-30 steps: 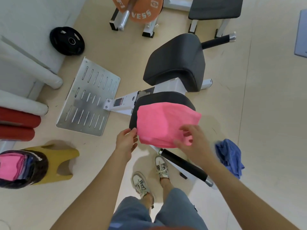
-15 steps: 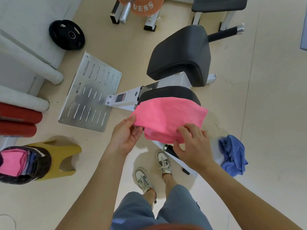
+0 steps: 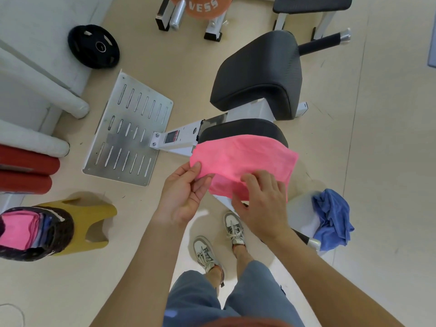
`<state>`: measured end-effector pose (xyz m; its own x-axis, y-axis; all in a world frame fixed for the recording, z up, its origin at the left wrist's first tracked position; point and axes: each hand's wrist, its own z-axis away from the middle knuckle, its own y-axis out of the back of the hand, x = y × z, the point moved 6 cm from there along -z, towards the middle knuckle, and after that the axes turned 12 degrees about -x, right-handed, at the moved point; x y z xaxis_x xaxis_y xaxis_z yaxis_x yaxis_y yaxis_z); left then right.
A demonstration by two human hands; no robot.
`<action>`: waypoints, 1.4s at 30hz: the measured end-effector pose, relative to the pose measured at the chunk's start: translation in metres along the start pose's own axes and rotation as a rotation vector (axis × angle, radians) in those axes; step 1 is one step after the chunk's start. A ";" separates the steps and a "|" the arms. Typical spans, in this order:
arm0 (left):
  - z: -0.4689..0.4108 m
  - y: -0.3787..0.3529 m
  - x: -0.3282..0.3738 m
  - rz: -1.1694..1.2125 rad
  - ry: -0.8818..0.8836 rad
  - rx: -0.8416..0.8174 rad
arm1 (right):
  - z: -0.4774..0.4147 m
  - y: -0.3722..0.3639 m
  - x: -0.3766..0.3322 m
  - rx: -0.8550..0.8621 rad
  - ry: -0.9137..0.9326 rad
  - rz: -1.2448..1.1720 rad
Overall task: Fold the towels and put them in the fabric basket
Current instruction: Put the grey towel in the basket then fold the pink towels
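fingers [image 3: 195,169] of the left hand [image 3: 184,197] and right hand [image 3: 262,206] pinch the near edge of the pink towel [image 3: 243,156]. a slack pinch could let the fold slide apart.

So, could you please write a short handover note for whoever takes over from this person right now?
Left hand: pinches the left corner of the pink towel.
Right hand: grips its near edge.
Pink towel: partly folded, held over the black seat pad.
Fabric basket: on the yellow stool, far left, folded towels inside.
Blue towel: crumpled on the right, not yet folded.
Left to do: finish the pink fold, basket it, then the blue one.
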<state>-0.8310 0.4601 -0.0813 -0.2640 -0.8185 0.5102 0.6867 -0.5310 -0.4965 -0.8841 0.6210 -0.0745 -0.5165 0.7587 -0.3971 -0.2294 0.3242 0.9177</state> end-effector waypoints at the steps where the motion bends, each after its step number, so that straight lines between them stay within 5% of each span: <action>1: 0.001 -0.003 0.002 -0.007 -0.014 -0.008 | -0.005 -0.001 -0.002 0.017 -0.019 -0.012; 9: 0.002 0.019 0.014 -0.236 -0.078 0.014 | 0.007 0.021 0.025 0.230 -0.057 -0.085; 18: -0.021 0.067 -0.030 -0.505 0.042 0.170 | 0.031 -0.018 0.061 0.083 -0.108 -0.038; 26: -0.054 0.072 -0.035 -0.825 0.094 0.224 | 0.035 -0.025 0.082 -0.068 -0.388 -0.002; 31: -0.060 0.070 -0.019 -1.042 0.031 0.280 | 0.041 -0.037 0.121 -0.311 -0.729 -0.296; 34: -0.061 0.047 0.004 -0.940 -0.247 0.221 | 0.035 -0.037 0.142 -0.172 -0.996 -0.990; 37: -0.073 0.017 0.008 -0.793 -0.207 0.092 | 0.017 -0.042 0.139 -0.211 -1.071 -1.552; 42: -0.095 0.009 -0.008 -0.739 0.115 0.026 | -0.009 -0.047 0.145 -0.319 -0.991 -1.403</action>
<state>-0.8873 0.4409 -0.1566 -0.7312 -0.2686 0.6271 0.3182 -0.9474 -0.0348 -0.9558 0.7104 -0.1749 0.8269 0.0923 -0.5547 -0.2238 0.9590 -0.1739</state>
